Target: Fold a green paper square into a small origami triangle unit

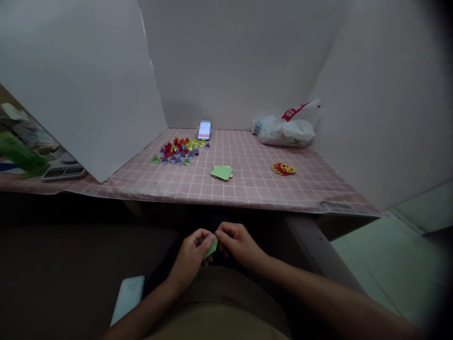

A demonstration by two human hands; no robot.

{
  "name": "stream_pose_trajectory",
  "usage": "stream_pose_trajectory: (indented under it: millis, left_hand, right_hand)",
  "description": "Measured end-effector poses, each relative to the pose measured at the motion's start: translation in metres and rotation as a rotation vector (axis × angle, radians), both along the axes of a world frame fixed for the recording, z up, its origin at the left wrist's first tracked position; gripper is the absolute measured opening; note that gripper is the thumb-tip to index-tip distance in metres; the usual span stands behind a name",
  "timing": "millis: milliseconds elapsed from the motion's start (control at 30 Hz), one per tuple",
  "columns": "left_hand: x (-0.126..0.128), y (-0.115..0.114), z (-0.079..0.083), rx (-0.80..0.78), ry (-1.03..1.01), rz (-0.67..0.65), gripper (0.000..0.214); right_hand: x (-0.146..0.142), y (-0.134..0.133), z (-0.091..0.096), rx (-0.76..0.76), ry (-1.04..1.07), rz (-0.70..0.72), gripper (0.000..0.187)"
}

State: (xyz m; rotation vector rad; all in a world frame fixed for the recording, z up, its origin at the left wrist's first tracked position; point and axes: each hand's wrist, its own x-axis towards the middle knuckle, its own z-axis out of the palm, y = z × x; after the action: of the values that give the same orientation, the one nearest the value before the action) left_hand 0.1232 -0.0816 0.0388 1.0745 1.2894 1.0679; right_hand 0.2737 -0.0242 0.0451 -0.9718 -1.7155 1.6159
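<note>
Over my lap, in front of the table edge, my left hand pinches a small piece of folded green paper between thumb and fingers. My right hand is closed at the paper's upper right corner, thumb against forefinger; the fingers hide part of that corner. On the table beyond lies a small stack of paper squares, green on top with yellow showing beneath. Further left stands a cluster of folded paper pieces in red, orange, yellow, purple and green.
A phone leans at the back of the checked tablecloth. Red and yellow cut-out shapes lie to the right, before a white plastic bag. White panels enclose the table. A pale flat object rests by my left forearm.
</note>
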Motion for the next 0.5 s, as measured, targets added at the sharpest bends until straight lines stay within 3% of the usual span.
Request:
stream_pose_trajectory:
  millis: [100,333,500]
  left_hand:
    - [-0.0005,0.0011,-0.0007,-0.029,-0.015,-0.013,0.031]
    - [-0.0025,0.0017,-0.0005,-0.022,-0.023,-0.020,0.033]
    - [-0.0031,0.0016,0.0006,-0.048,-0.045,-0.001,0.033]
  right_hand:
    - [0.0013,0.0005,0.0020,0.057,-0.014,-0.023,0.028]
    - [0.0037,0.0063,-0.0003,-0.052,0.067,0.086,0.030]
    - [0.0007,0.0056,-0.0029,-0.069,0.104,0.040,0.030]
